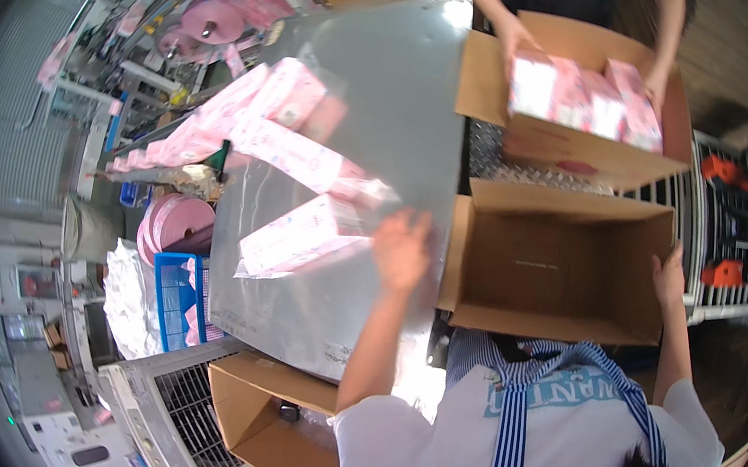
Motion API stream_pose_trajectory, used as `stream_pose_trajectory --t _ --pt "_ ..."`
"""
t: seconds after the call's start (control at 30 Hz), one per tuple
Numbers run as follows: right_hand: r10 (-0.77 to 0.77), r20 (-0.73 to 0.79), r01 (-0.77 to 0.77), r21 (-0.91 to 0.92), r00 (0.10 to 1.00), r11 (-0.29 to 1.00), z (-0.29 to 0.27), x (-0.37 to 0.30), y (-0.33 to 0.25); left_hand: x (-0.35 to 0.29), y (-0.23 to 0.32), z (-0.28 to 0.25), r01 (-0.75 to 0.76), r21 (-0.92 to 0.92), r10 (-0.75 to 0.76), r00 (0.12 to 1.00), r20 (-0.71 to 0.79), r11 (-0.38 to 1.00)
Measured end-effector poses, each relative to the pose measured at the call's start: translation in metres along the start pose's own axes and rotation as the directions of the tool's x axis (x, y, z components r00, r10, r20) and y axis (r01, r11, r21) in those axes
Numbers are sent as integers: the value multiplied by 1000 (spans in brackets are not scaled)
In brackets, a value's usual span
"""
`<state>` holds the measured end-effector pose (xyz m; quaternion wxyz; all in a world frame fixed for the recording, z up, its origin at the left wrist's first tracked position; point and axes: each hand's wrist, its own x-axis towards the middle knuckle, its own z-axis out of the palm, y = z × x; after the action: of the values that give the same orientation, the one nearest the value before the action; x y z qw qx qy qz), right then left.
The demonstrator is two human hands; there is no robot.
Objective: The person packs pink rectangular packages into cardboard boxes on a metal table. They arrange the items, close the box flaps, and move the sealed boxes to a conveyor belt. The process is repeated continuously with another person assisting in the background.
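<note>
My left hand [403, 250], blurred by motion, is over the metal table with its fingers apart and nothing in it. Closest to it are pink-and-white soft packs in clear film, among them a pack [298, 236] lying on its side and a long pack [301, 156] slanting behind it. At the right, my right hand [669, 276] grips the side wall of an open cardboard box [551, 271] in front of me. Bare cardboard shows inside this box, and its flaps are folded outward.
Across from me a co-worker's hands rest in another cardboard box [573, 153] holding several pink packs. More packs [188, 135] lie in a row on the table [389, 69]. At the left are a blue basket [176, 304], pink film rolls [172, 225] and an open carton [261, 378].
</note>
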<state>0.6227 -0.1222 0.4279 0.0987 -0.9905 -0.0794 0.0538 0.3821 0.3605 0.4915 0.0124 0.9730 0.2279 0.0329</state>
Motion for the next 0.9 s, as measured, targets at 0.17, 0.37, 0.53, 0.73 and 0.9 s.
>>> stream_pose_trajectory --t 0.17,0.37,0.53,0.73,0.9 --pt "-566 -188 584 54 802 810 -16 11 -215 -25 -185 -17 432 385 -476 879 22 815" --pt "-930 -191 949 74 315 306 19 -38 -543 -64 -226 -60 741 169 -743 572 348 650" --pt "-848 239 865 57 473 499 58 -54 -651 -119 -252 -39 858 -320 -575 508 641 401" --pt "-811 494 730 420 314 539 56 -81 -569 -148 -212 4 780 -584 -307 513 802 -224" --pt "-866 464 286 817 187 500 75 -57 -508 -104 -154 -16 703 -679 -342 598 725 -210"
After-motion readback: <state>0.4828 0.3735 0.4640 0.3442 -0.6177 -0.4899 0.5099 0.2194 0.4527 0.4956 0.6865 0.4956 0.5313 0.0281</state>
